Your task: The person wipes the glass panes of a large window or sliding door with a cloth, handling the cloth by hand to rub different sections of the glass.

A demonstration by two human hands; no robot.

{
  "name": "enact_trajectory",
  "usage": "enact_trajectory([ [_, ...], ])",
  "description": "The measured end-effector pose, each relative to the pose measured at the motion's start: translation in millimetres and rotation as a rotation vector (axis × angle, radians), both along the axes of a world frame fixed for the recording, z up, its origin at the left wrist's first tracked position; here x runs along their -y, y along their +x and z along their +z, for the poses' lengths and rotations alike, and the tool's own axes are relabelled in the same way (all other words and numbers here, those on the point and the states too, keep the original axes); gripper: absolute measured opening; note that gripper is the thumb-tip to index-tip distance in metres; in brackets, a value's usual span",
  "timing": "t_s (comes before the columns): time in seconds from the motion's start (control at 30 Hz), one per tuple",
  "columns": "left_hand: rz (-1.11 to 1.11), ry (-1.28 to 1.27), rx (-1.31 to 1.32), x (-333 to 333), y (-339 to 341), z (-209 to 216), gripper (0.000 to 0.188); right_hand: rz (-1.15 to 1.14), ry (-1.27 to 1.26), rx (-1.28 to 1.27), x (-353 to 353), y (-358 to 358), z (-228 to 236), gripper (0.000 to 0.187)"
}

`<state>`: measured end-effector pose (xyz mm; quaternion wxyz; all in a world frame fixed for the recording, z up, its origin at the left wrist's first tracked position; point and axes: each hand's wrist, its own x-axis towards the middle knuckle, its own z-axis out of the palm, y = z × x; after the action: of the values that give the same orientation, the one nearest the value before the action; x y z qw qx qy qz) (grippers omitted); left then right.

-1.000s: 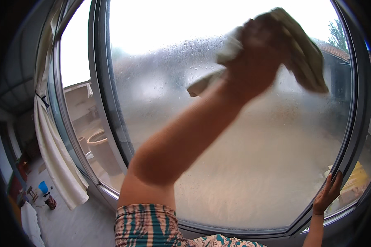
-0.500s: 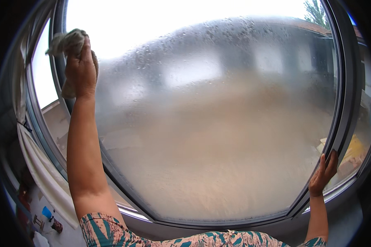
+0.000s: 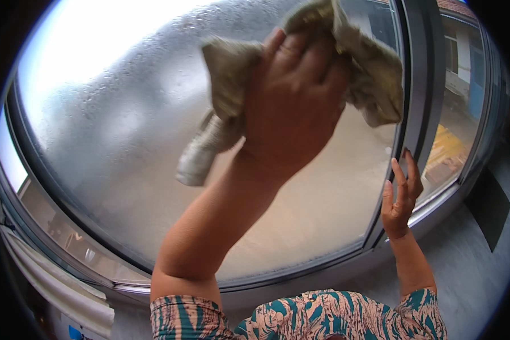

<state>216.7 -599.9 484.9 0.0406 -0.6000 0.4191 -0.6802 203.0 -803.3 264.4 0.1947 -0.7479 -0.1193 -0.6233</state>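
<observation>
My left hand (image 3: 294,107) is wrapped in a crumpled greyish-beige cloth (image 3: 229,76), held up before the upper right part of the window pane (image 3: 147,164). Whether the cloth touches the glass is hidden by my hand. Misty condensation and water drops cover much of the pane. Lower on the right, my right hand (image 3: 401,198) rests against the dark window frame (image 3: 424,73), its fingers stretched and apart, with no cloth or tool in it.
A whitish curtain (image 3: 56,280) hangs at the lower left beside the window. Past the frame on the right, a second glass section shows something yellow (image 3: 445,145) outside. Grey wall (image 3: 462,272) lies below the sill, with a dark patch on it.
My left hand has carried the cloth from the pane's upper left edge across to its upper right. My right hand stays at the frame. The view has swung to the right.
</observation>
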Motion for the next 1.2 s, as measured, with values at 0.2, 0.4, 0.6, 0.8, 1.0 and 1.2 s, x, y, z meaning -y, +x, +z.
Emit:
enact_trajectory([
  [0.2,-0.036,0.121,-0.288,26,12,-115,0.022,0.250,0.064,-0.092,-2,-32,0,0.042],
  [0.4,-0.051,-0.095,-0.532,33,3,-206,0.021,0.397,0.123,-0.376,-1,-51,-34,0.037],
  [0.6,-0.860,-0.746,-1.643,16,-23,-281,0.032,0.798,0.470,-1.048,14,-54,-90,0.033],
  [0.8,-1.868,-1.488,-2.373,4,-34,-299,0.057,1.443,1.366,-1.570,-5,-56,-121,0.083],
  [1.0,-1.848,-1.499,-2.503,8,-42,-314,0.059,1.675,1.773,-1.550,-24,-57,-144,0.069],
  [1.2,-0.058,-0.288,-1.653,8,-46,-322,0.037,1.170,1.732,-1.366,-11,-60,-121,0.034],
])
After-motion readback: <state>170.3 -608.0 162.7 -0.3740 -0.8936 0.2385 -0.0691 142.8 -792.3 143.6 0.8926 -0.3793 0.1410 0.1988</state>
